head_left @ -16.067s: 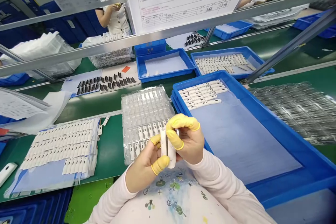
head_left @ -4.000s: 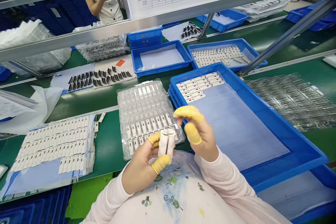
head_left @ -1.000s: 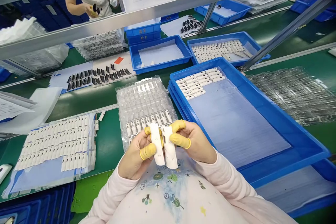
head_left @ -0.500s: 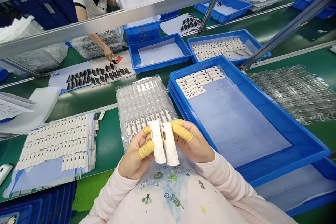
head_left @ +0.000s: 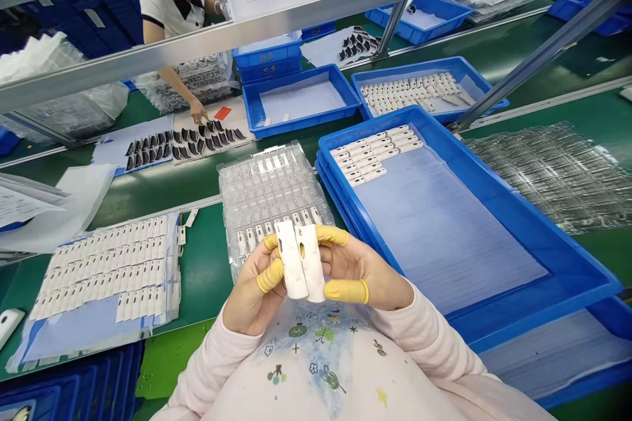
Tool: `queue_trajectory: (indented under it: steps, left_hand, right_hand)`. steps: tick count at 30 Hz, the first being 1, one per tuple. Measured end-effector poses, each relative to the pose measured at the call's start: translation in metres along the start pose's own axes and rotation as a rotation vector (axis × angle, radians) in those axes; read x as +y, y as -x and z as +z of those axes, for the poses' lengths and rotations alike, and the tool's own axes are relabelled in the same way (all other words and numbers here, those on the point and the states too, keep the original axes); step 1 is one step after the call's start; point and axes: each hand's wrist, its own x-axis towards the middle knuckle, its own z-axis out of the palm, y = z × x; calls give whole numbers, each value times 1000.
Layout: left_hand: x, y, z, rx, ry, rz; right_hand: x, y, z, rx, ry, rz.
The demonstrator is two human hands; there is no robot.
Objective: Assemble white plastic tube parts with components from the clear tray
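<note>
Two white plastic shells stand side by side in front of my chest. My left hand [head_left: 254,293] pinches the left shell [head_left: 288,260] between yellow finger cots. The right shell [head_left: 311,262] is gripped by my right hand [head_left: 358,273], thumb under its lower end. Just beyond them lies a clear blister tray [head_left: 271,194] with a row of small white parts at its near edge. A large blue tray [head_left: 494,197] to the right holds a few rows of finished white pieces [head_left: 375,152] at its far corner.
White parts lie in rows on a sheet [head_left: 106,270] at left. Across the green belt a co-worker's hand [head_left: 198,116] reaches dark curved parts [head_left: 187,141]. Two more blue trays [head_left: 301,102] sit beyond. Clear empty blister trays [head_left: 557,174] are stacked at right. A metal rail [head_left: 296,23] crosses overhead.
Both hands have lifted the two shells slightly and tilted them; my right thumb has slid beneath the right shell. The co-worker's hand has come down to the dark parts.
</note>
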Motion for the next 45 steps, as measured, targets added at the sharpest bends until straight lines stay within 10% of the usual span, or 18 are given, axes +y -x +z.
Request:
queue_trajectory:
  steps: [5,14,26,45]
  left_hand:
    - [-1,2,0,-3,-5,-3]
    - [-6,6,2,3,-92,-1]
    - [-6,7,9,38,-243,128]
    - [-1,-8,11,14,164,-170]
  right_hand:
    - [-1,0,-1,-119,71,-73]
    - [1,-2,5,226,-107,52]
    - [2,-3,2,155,-132,68]
    - [7,-27,7,288,-341,187]
